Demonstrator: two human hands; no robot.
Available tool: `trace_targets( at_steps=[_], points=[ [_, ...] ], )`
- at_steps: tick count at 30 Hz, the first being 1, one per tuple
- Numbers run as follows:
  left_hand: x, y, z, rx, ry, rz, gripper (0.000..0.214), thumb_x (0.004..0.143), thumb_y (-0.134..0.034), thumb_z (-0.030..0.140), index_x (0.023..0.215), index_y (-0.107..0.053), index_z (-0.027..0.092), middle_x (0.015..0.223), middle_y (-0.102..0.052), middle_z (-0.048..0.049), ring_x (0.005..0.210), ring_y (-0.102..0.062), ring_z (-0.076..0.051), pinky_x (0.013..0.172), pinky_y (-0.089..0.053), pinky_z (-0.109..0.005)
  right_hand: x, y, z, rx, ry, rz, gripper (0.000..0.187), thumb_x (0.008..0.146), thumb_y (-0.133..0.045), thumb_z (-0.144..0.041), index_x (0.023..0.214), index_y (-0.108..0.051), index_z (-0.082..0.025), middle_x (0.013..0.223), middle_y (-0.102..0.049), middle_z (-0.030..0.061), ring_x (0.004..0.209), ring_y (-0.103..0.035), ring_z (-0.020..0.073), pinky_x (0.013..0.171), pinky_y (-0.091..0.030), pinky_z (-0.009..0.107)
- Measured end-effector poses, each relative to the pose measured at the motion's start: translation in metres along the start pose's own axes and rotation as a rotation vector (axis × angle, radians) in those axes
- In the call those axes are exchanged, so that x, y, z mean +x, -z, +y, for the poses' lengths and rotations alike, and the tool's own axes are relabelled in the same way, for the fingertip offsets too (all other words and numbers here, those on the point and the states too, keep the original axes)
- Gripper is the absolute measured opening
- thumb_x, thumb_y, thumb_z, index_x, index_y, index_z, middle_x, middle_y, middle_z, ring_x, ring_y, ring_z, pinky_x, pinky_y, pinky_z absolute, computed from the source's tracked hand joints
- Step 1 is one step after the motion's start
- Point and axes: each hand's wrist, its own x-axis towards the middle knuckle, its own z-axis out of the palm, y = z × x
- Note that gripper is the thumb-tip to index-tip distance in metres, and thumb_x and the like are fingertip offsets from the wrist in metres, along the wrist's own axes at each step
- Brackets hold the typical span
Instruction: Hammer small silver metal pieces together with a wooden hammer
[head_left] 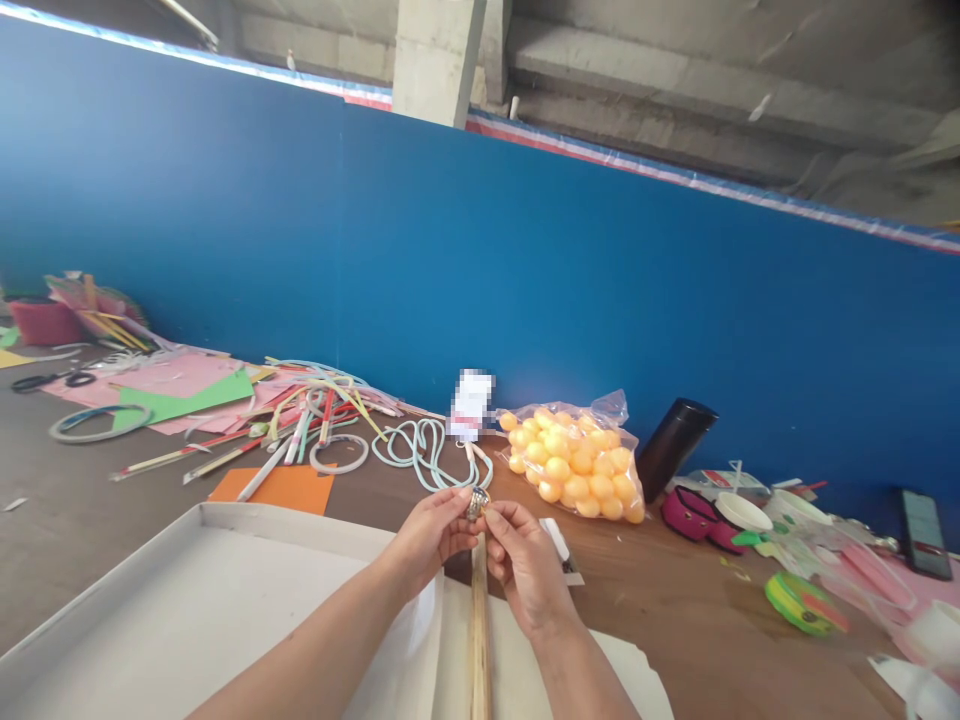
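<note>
A small shiny silver-and-gold metal piece (478,502) sits between the fingertips of both hands; its exact kind is too small to make out. My left hand (439,530) pinches it from the left, thumb and forefinger closed. From the other side my right hand (521,555) also closes its fingertips on it. Below the hands a pale wooden stick (480,640) runs toward me, its far end under my fingers. The stick lies over white sheets (600,680), beside a shallow white box lid (225,610) under my left forearm.
Behind the hands lie a bag of orange balls (577,465), a pale blue cord (427,455) and a black bottle (679,445). Coloured paper (187,405), sticks and scissors (56,378) spread leftward. To the right are a green tape roll (802,603) and a phone (924,533). A blue panel (525,270) closes the back.
</note>
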Motion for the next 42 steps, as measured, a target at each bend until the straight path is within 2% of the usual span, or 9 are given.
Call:
trace_targets(
  at_steps=[14,42],
  points=[
    [0.0014,0.0000,-0.0011,-0.004,0.007,0.003,0.023,0.079,-0.060,0.032,0.085,-0.061,0.010,0.070,-0.061,-0.0051,0.059,-0.057,-0.007,0.056,-0.050,-0.016,0.0011,0.0005,0.0006,0.090,-0.031,-0.023,0.012,0.080,-0.064,-0.025,0.078,-0.058,-0.016,0.071,-0.058,-0.0013,0.047,-0.036,0.0018,0.038,-0.024,0.012],
    [0.0007,-0.0002,0.0006,-0.022,0.012,-0.014,0.023,0.079,-0.060,0.033,0.084,-0.060,0.010,0.068,-0.060,-0.0039,0.057,-0.057,-0.007,0.055,-0.050,-0.017,-0.0007,0.0001,0.0007,0.073,-0.023,-0.023,0.014,0.079,-0.066,-0.028,0.078,-0.058,-0.016,0.071,-0.059,-0.0002,0.047,-0.035,0.0027,0.039,-0.025,0.013]
  ],
)
